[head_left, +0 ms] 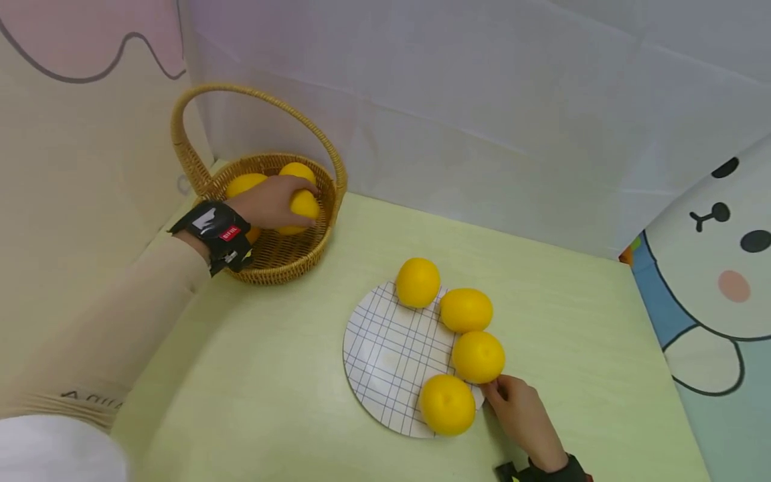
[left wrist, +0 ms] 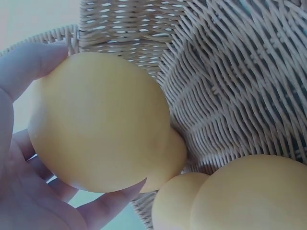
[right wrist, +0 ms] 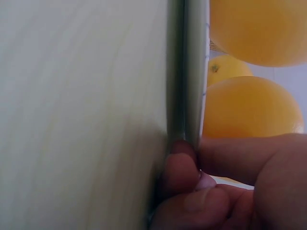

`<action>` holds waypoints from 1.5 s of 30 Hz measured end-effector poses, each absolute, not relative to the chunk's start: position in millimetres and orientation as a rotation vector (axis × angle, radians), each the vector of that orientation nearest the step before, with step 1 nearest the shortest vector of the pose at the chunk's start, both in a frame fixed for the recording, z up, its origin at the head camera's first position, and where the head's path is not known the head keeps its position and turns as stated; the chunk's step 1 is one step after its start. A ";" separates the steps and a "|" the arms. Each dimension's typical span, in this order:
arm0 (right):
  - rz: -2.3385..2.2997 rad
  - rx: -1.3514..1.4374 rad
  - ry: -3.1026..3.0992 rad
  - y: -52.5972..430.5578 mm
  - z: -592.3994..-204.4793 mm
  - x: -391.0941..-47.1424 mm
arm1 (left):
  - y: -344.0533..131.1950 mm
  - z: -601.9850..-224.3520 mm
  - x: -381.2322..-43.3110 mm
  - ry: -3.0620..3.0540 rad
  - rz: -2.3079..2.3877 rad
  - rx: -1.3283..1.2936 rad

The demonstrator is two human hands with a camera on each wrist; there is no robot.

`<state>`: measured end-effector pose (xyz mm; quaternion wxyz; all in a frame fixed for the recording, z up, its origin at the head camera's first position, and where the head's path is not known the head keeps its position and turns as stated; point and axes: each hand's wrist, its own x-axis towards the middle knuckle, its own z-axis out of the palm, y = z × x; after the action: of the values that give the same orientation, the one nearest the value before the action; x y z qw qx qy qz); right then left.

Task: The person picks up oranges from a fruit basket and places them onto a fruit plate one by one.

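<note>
My left hand [head_left: 269, 201] is inside the wicker basket [head_left: 295, 266], fingers and thumb curled round an orange [head_left: 306, 205]. In the left wrist view that orange [left wrist: 100, 122] fills the grasp, with other oranges [left wrist: 254, 196] close by against the woven wall. My right hand [head_left: 523, 416] pinches the near right rim of a round white plate with a dark grid [head_left: 379, 361]. Seen from the right wrist, the thumb [right wrist: 235, 155] lies over the rim and fingers are tucked under it. Several oranges [head_left: 447, 405] sit along the plate's right side.
A tall arched handle [head_left: 259, 94] rises over the basket. The pale green table [head_left: 271, 375] meets a white cloth backdrop [head_left: 482, 120] behind, and a cartoon-printed panel [head_left: 711, 281] stands at the right. More oranges [head_left: 298, 172] lie in the basket around the left hand.
</note>
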<state>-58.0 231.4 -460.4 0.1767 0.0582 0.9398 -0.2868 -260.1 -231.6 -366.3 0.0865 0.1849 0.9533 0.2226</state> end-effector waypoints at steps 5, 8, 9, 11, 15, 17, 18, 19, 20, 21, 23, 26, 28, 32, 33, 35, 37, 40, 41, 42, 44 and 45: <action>-0.807 0.167 2.662 231.2 -459.3 -58.3 | -229.4 -358.1 -248.3 2.846 0.681 0.553; -0.809 0.175 2.659 230.6 -459.2 -57.7 | -228.0 -352.9 -240.8 2.851 0.681 0.560; -0.810 0.175 2.659 230.4 -459.3 -57.5 | -227.4 -350.6 -238.0 2.852 0.685 0.567; -0.814 0.174 2.658 230.1 -459.6 -57.2 | -226.0 -346.0 -232.0 2.854 0.697 0.577; -0.822 0.165 2.658 229.2 -460.2 -57.3 | -224.9 -338.9 -220.5 2.856 0.708 0.592; -0.825 0.166 2.656 228.4 -460.2 -57.5 | -224.5 -336.3 -215.0 2.860 0.709 0.598; -0.824 0.166 2.656 228.0 -460.2 -57.7 | -224.0 -335.2 -212.4 2.862 0.711 0.603; -0.823 0.164 2.655 227.8 -460.1 -57.9 | -223.1 -334.0 -209.7 2.861 0.720 0.606; -0.820 0.168 2.654 227.6 -459.8 -57.9 | -221.9 -332.7 -207.1 2.861 0.734 0.617; -0.820 0.166 2.655 227.5 -459.8 -58.0 | -220.3 -331.4 -204.5 2.861 0.748 0.630; -0.817 0.168 2.655 227.4 -459.6 -58.0 | -216.2 -329.1 -199.5 2.864 0.772 0.666; -0.815 0.173 2.656 227.2 -459.1 -57.9 | -207.7 -326.9 -193.0 2.862 0.800 0.725; -0.814 0.177 2.657 226.9 -458.9 -58.0 | -200.4 -326.5 -189.3 2.856 0.814 0.783; -0.820 0.168 2.660 226.9 -458.9 -58.7 | -186.1 -329.5 -182.5 2.790 0.891 0.917; -0.822 0.163 2.661 227.0 -459.1 -58.9 | -182.5 -330.1 -180.3 2.762 0.920 0.947; -0.822 0.159 2.662 227.3 -459.6 -59.2 | -175.4 -332.9 -176.8 2.701 0.975 1.002; -0.821 0.167 2.658 227.5 -459.7 -59.1 | -167.0 -335.9 -172.9 2.642 1.021 1.039; -0.818 0.184 2.655 227.5 -459.6 -59.1 | -154.3 -340.8 -167.0 2.550 1.079 1.078; -0.821 0.182 2.654 227.4 -459.5 -59.0 | -150.3 -342.8 -165.1 2.529 1.085 1.086; -0.823 0.184 2.654 227.3 -459.5 -59.0 | -146.4 -345.1 -163.7 2.506 1.093 1.092; -0.826 0.182 2.655 227.1 -459.3 -58.9 | -139.4 -349.3 -161.1 2.470 1.103 1.102; -0.827 0.180 2.657 227.0 -459.3 -58.7 | -136.3 -351.7 -160.2 2.458 1.104 1.109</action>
<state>-58.7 227.0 -459.3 0.1757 0.0635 0.9379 -0.2921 -160.2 -136.3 -351.7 0.1135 0.3781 0.8382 0.3763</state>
